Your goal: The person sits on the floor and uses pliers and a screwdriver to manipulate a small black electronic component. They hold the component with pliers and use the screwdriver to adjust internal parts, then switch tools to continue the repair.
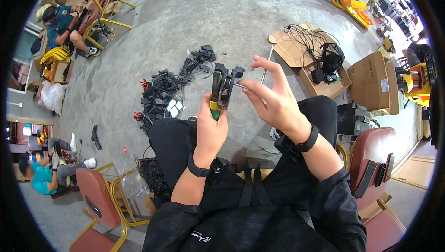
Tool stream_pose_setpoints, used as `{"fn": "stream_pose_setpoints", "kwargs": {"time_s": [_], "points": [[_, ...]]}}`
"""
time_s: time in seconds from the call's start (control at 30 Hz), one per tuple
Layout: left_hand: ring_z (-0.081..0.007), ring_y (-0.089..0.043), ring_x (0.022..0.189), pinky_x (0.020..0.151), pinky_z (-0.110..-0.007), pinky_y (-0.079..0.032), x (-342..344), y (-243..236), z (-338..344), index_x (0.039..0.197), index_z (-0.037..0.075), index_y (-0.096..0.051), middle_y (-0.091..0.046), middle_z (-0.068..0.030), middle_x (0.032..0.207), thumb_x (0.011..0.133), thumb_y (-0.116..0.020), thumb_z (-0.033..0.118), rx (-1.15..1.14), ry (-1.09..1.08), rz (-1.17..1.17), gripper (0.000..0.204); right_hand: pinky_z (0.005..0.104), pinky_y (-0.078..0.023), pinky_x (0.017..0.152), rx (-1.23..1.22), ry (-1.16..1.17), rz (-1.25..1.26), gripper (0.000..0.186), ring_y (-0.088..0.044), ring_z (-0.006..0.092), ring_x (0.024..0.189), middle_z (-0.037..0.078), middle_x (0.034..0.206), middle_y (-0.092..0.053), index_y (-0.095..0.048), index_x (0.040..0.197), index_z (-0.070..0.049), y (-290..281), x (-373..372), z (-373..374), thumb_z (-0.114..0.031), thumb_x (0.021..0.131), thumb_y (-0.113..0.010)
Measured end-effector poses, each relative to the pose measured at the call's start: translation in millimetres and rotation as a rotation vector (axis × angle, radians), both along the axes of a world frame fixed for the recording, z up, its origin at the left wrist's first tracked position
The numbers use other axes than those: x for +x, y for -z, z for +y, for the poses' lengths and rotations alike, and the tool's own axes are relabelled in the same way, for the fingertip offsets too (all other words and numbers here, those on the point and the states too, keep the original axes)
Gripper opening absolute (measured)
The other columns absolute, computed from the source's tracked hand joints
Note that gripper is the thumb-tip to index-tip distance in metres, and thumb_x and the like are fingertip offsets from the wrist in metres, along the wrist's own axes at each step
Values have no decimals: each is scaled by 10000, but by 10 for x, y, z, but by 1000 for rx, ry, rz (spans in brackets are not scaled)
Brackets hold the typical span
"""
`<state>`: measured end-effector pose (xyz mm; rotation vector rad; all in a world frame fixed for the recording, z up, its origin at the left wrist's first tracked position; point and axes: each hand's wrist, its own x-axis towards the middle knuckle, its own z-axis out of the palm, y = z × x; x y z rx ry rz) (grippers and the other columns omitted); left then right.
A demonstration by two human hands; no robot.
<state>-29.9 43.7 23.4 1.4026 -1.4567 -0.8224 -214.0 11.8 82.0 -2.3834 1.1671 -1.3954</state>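
My left hand [212,131] is wrapped round a black clamp-like part [225,83] and holds it upright above my knees. Two short prongs stick up at its top, and a yellow-green piece [215,110] shows beside my thumb. With thumb and index finger, my right hand [276,100] grips a thin bent metal rod [267,62] that looks like a hex key. Its short end meets the side of the black part, and its long end points up and away. Whether the tip sits inside a screw is too small to tell.
Beyond my hands, a heap of black cables and adapters [162,92] lies on the concrete floor. To the right are an open carton [330,90] with cables and a tall cardboard box [369,81]. Red chairs [99,192] flank me. Two people sit at the left.
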Motion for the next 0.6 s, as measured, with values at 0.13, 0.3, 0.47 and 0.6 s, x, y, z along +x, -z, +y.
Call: {"fn": "stream_pose_setpoints", "kwargs": {"time_s": [0.13,0.3,0.47,0.6], "points": [[-244,-642,813,743,-335,-485,-36,-43,9,1134,16,-525,-642,-141,907,856,-613,-40,36,9,137,296,376,-491,796,333,-95,-225,127,-618,292,900,176,988,-596,-684,982,-38,46,8,20,-124,894,-654],[-285,-652,827,734,-349,-491,5,-5,2,1143,18,-520,-644,-153,912,853,-608,-43,-9,5,55,309,251,-476,603,1058,-341,-612,284,-601,109,652,46,694,-608,-683,940,-15,38,22,20,-247,998,-530],[-354,-652,874,764,-371,-497,-6,-142,25,1184,24,-512,-640,-174,967,832,-607,-58,-65,4,-65,374,222,-423,486,1226,-450,-703,349,-543,84,494,16,605,-565,-659,943,-9,-15,-15,27,-311,1014,-498],[-201,-638,819,760,-322,-485,-1,-73,14,1107,29,-564,-658,-112,907,905,-645,62,-101,-29,-79,220,216,-427,475,1299,-484,-683,353,-546,86,480,16,596,-564,-658,983,-12,-56,-71,13,-324,1013,-497]]}}
